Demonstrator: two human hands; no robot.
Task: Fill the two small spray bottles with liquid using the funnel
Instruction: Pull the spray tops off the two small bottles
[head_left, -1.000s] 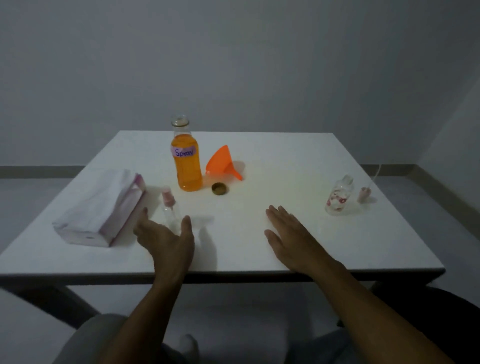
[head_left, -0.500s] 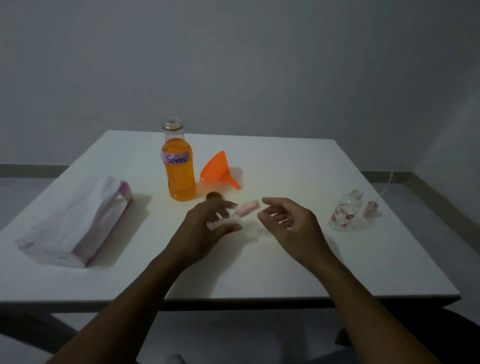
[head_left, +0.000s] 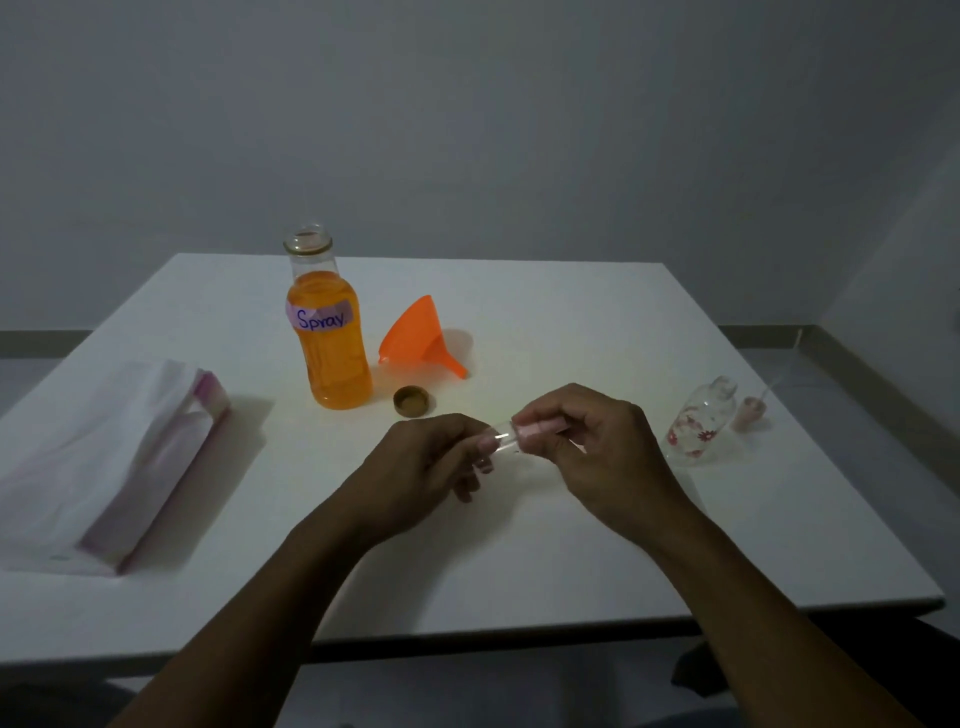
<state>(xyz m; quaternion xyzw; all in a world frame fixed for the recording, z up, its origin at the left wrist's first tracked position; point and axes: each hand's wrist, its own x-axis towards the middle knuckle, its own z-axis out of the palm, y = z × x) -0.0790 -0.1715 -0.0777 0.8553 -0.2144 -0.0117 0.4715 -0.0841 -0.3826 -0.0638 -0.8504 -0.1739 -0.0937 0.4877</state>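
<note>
Both hands meet above the middle of the bench (head_left: 597, 545), holding 1 small spray bottle (head_left: 506, 439) on its side between them. The left hand (head_left: 431, 467) pinches the clear body with curled fingers; the right hand (head_left: 597, 447) closes around the pink cap (head_left: 540, 429). A 2nd small bottle (head_left: 701, 421), flower-printed, stands open near the right edge, its pink sprayer (head_left: 750, 410) lying just beside it. Toward the far edge stand 1 open orange bottle (head_left: 332, 343) labelled "Spray", 1 orange funnel (head_left: 415, 338) on its side and 1 brown lid (head_left: 412, 401). 1 tissue pack (head_left: 114, 457) lies by the left edge.
</note>
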